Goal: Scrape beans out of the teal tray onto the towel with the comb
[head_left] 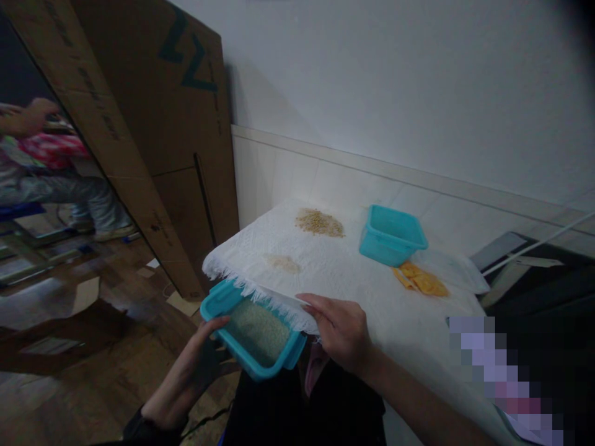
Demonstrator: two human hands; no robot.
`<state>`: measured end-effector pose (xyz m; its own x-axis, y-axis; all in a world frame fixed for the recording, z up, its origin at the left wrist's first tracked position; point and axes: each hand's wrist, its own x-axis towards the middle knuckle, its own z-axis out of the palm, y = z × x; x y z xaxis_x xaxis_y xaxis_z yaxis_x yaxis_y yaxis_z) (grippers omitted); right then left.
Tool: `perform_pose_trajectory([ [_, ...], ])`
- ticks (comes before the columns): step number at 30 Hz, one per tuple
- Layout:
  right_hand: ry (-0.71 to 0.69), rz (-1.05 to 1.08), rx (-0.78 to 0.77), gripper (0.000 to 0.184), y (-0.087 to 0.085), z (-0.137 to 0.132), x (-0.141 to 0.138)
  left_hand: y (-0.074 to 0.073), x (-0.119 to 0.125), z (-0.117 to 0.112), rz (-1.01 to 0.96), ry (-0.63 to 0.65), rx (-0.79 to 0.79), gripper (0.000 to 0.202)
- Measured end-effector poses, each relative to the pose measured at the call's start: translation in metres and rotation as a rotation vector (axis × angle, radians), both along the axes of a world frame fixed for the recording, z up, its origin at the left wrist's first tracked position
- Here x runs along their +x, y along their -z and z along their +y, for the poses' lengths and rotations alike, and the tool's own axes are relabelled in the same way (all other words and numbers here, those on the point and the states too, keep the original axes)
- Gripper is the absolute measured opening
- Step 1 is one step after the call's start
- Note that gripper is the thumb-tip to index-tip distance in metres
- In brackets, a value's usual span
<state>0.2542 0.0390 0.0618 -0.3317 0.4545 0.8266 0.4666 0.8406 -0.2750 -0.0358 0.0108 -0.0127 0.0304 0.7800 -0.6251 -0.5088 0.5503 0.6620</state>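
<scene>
My left hand (202, 356) is wrapped round the side of a turquoise plastic container (260, 371), its thumb on the rim. The container is held tilted just below the table's front edge, and pale rice-like grains (260, 328) cover its bottom. Fingers closed, my right hand (341, 328) pinches the fringed edge of the white cloth (344, 279) above the container's right end. Part of the fringe hangs over the container's far rim. On the cloth lie a small patch of pale grains (283, 263) and, farther back, a pile of yellowish-brown grains (320, 223).
A second turquoise container (395, 235) stands at the back right, beside a crumpled orange cloth (421, 279) and a clear lid (458, 269). A tall cardboard box (186, 155) stands left of the table. Another person (56, 167) sits at far left. An open carton (60, 334) lies on the floor.
</scene>
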Motion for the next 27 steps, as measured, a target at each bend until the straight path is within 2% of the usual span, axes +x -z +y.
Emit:
perform_pose_trajectory([
  [4,0.038,-0.026,0.009,0.033,-0.005,-0.011,0.012,-0.001,0.005,0.000,0.021,-0.023,-0.031,0.067],
  [10,0.281,-0.011,0.038,0.024,-0.010,0.007,0.059,-0.004,0.010,-0.003,0.003,0.002,-0.023,0.063],
  [13,0.302,0.005,0.024,0.021,-0.008,0.013,0.072,-0.002,0.009,-0.003,-0.016,0.021,-0.034,0.064],
  [21,0.289,0.058,-0.082,0.022,0.000,0.033,0.058,-0.005,0.013,-0.002,0.014,0.016,-0.049,0.056],
  [27,0.217,0.104,-0.178,0.021,-0.001,0.059,0.039,0.000,0.004,0.002,-0.006,-0.004,-0.046,0.063],
])
